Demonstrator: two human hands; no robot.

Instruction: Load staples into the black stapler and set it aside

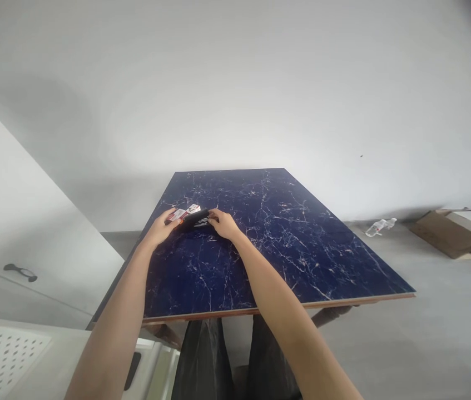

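A slim black case-like object (pixel 193 219) with pale lines along its near side is held low over a blue marbled table (pixel 260 250); its exact kind is too small to make out. My left hand (pixel 159 229) is closed around its left end, where a bit of orange shows by the fingertips. At the right end, my right hand (pixel 223 223) grips it between thumb and fingers. Just behind it are a white and red small box (pixel 177 214) near my left fingers and a second white and red box (pixel 194 208). My hands partly hide the case's ends.
A white cabinet (pixel 30 222) with a dark handle stands at left. Below it is a pale unit with a perforated panel (pixel 5 355). On the floor at right lie a clear plastic bottle (pixel 376 227) and a cardboard box (pixel 447 233). A white wall rises behind the table.
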